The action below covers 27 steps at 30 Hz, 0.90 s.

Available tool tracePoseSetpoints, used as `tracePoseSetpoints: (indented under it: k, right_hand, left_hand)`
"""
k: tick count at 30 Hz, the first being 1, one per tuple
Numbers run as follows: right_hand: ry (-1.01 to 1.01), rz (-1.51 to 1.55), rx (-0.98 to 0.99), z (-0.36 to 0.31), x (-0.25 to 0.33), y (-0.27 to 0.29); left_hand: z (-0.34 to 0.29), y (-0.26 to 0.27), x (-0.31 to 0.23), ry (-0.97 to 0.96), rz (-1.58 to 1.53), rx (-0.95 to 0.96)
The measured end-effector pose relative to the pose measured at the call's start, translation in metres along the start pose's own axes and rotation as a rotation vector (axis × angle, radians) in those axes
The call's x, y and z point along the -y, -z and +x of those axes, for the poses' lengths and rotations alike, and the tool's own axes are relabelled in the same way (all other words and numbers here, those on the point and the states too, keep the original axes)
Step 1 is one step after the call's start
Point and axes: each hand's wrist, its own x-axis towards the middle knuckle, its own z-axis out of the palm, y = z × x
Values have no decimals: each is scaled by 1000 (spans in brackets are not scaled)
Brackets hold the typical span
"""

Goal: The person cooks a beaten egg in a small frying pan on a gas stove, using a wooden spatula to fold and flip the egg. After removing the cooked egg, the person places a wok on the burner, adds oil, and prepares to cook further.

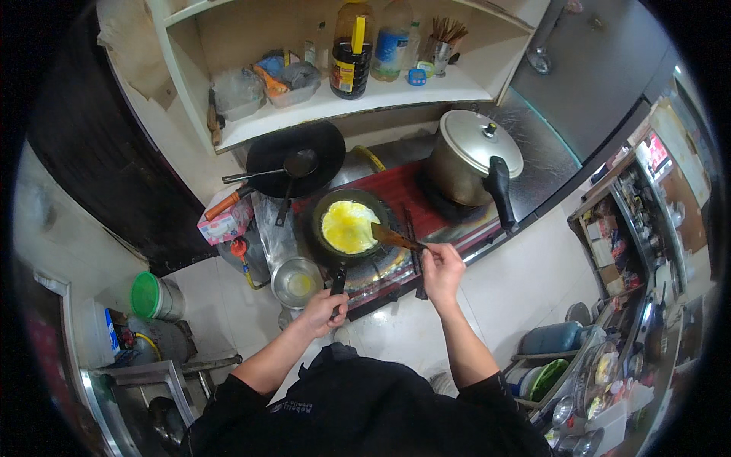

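Note:
A small dark frying pan [322, 251] sits over the left burner of the stove, its black handle toward me. My left hand [323, 311] is closed around that handle. In the pan lies a round, flat sheet of egg [349, 225], yellow in the middle and whiter at the rim. My right hand [442, 276] grips a brown wooden spatula [395, 238]. The spatula's blade touches the egg's right edge. Just left of the pan handle stands a metal bowl [297, 282] with a little yellow residue in it.
A large lidded pressure cooker [461, 160] occupies the right burner, its black handle jutting out. Behind the pan, left, rests a black wok [304, 152] with a ladle in it. Above, a white shelf [304, 110] holds bottles. A tissue box [226, 221] stands left of the stove.

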Motion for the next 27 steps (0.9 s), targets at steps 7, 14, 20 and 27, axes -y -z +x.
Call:
tracePoseSetpoints:
  k: [7, 14, 20, 27]
  right_hand:
    - [-48, 11, 33, 12, -11, -3]
    - [35, -27, 90, 31, -7, 9]
    - [78, 22, 113, 42, -17, 14]
    - [78, 61, 115, 45, -24, 18]
  left_hand:
    - [7, 0, -5, 35, -180, -11]
    - [6, -10, -2, 19, -223, -35]
    - [7, -15, 5, -68, -246, -79]
    - [4, -18, 7, -96, -254, -90]
